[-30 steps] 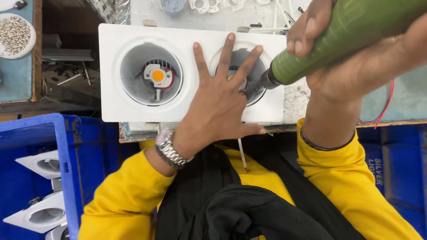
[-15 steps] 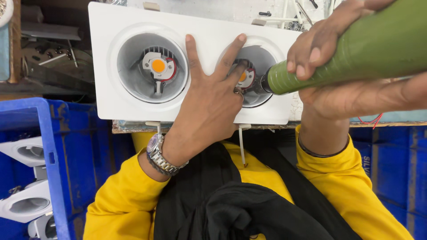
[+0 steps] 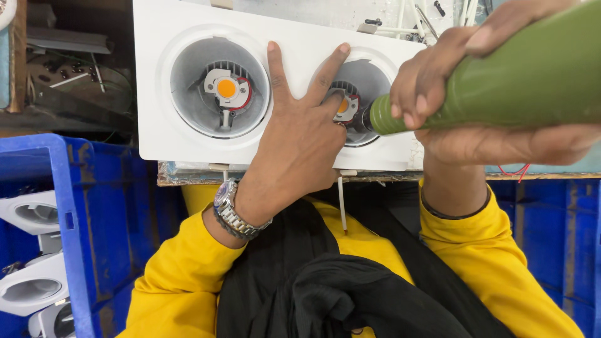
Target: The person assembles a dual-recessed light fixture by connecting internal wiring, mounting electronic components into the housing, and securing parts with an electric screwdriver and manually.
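A white twin-lamp housing [image 3: 294,44] lies on the bench, with two round grey recesses. The left recess [image 3: 219,87] shows an orange disc on a small plate. My left hand [image 3: 294,150] lies flat on the housing, fingers spread, fingertips on the small plate in the right recess [image 3: 366,84]. My right hand [image 3: 494,125] grips a green powered screwdriver [image 3: 519,81], its tip down inside the right recess beside those fingertips. A metal watch sits on my left wrist.
A blue crate [image 3: 75,219] at the left holds several white lamp housings [image 3: 31,250]. Another blue crate [image 3: 563,225] stands at the right. Loose screws and small parts lie at the upper left and beyond the housing's far edge.
The view has closed in on the housing. My left fingers have drawn together onto the right recess's plate, and the screwdriver tip has gone deeper into that recess.
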